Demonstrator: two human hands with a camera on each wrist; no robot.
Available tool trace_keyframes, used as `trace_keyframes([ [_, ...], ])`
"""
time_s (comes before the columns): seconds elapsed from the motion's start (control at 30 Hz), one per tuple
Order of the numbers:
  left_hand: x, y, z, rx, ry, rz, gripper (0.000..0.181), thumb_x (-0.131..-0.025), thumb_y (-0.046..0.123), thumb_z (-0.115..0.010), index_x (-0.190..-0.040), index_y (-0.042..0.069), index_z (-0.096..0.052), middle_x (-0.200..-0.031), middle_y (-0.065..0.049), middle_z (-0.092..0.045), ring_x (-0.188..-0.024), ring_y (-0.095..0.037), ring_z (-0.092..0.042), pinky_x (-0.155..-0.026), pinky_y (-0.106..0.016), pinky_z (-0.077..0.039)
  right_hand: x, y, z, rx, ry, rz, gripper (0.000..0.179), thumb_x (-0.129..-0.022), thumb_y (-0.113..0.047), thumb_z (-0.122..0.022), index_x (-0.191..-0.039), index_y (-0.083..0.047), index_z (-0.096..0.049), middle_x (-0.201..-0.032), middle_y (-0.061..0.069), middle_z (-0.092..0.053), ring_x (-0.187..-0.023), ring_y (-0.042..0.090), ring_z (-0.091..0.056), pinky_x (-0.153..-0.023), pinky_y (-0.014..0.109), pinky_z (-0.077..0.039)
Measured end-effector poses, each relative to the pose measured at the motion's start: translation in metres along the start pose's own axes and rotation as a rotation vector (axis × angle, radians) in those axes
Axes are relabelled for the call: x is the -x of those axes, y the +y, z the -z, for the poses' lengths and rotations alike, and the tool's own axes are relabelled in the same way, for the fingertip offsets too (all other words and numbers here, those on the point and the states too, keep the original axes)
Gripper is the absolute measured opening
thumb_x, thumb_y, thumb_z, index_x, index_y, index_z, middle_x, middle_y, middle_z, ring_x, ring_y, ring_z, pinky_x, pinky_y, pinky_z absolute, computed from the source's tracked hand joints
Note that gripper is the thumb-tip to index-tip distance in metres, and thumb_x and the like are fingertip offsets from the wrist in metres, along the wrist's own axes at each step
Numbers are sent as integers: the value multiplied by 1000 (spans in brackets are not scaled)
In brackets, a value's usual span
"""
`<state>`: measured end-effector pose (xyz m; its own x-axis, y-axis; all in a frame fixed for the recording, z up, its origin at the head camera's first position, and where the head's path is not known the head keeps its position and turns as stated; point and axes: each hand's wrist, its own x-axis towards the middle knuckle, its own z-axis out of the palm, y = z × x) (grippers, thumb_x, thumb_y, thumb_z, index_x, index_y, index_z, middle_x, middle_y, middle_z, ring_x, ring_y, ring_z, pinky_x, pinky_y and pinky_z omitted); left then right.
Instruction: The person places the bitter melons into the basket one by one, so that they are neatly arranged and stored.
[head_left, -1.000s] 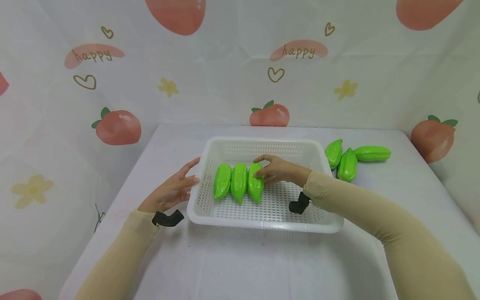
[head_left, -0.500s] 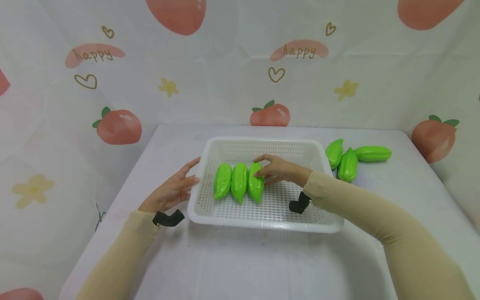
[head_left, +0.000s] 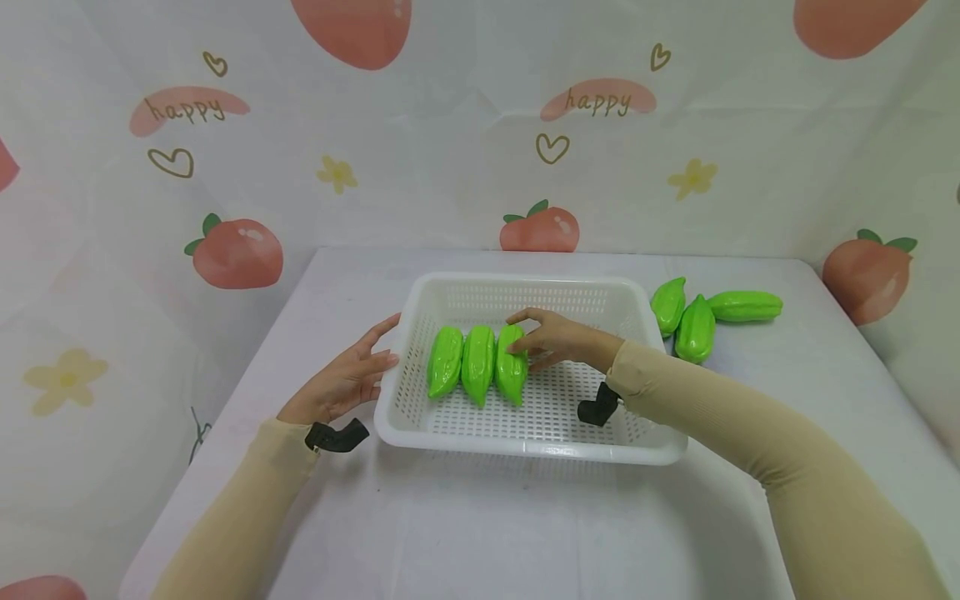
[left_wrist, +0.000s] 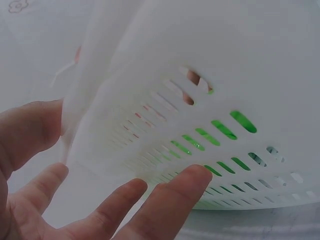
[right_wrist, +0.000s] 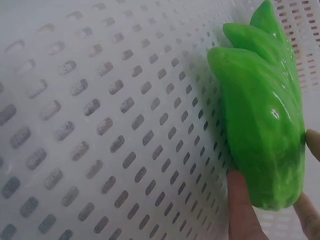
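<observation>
The person's right hand (head_left: 558, 340) had its thumb and fingers clamped on a glossy, bright-green ribbed pod (head_left: 512, 377), which lay inside a white, rectangular, perforated plastic basket (head_left: 543, 451), about midway between its left and right edges, pointed tip toward the near edge. Close beside it on the left lay a matching middle pod (head_left: 478, 365) and then a matching left pod (head_left: 446, 362), tips the same way. The person's left hand (head_left: 345, 379) had its fingers spread apart, touching the outside of the basket's left edge. Black curved pieces (head_left: 337, 436) sat at both wrists, by the beige sleeves (head_left: 697, 417). The basket stood on a white-covered worktop (head_left: 465, 525), nearer its far edge. Past the basket's right edge, toward the worktop's far right corner, were three more green pods (head_left: 695, 330), the rightmost lying crosswise. Behind hung a white sheet (head_left: 435, 125) printed with peaches, yellow flowers and "happy".
</observation>
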<state>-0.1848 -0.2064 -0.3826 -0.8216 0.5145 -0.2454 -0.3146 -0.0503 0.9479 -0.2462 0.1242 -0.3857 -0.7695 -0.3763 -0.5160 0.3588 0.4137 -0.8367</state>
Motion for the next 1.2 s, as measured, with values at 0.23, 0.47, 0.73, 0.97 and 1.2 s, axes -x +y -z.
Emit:
trace_keyframes([
  [0.23,1,0,1,20,-23,-4,66,-95,8,-50,-145,37,-19,-137,-17,-39,-109,-31,-57,-84,-46,-50,0,-1,-1,1,7,-9,63,-82,-12,-70,-136,-19,-39,-121,17,-54,-109,30,-55,-79,42,-53],
  [0.47,3,1,1,32,-22,8,66,-95,9,-51,-145,38,-19,-134,-14,-41,-107,-29,-59,-83,-42,-52,1,-4,-1,16,21,-20,66,-81,-13,-72,-137,-20,-38,-127,18,-49,-117,35,-49,-78,42,-53],
  [0.73,2,1,1,18,-33,2,66,-95,9,-50,-146,37,-18,-138,-16,-37,-110,-31,-57,-84,-44,-50,12,-14,8,34,18,19,64,-82,-17,-70,-137,-17,-38,-139,13,-36,-125,38,-39,-85,44,-50],
  [0.97,1,0,2,19,-36,-2,66,-95,8,-49,-146,37,-18,-139,-16,-37,-110,-31,-57,-84,-46,-50,29,-34,22,-16,-11,95,64,-86,-18,-66,-141,-12,-34,-136,14,-41,-125,38,-39,-91,45,-47],
  [1.2,0,-1,2,11,-24,-4,66,-95,8,-50,-145,37,-18,-141,-17,-35,-113,-31,-55,-85,-49,-48,50,-53,43,-101,-12,207,56,-89,-14,-62,-138,-9,-36,-131,16,-42,-120,37,-43,-94,44,-45],
])
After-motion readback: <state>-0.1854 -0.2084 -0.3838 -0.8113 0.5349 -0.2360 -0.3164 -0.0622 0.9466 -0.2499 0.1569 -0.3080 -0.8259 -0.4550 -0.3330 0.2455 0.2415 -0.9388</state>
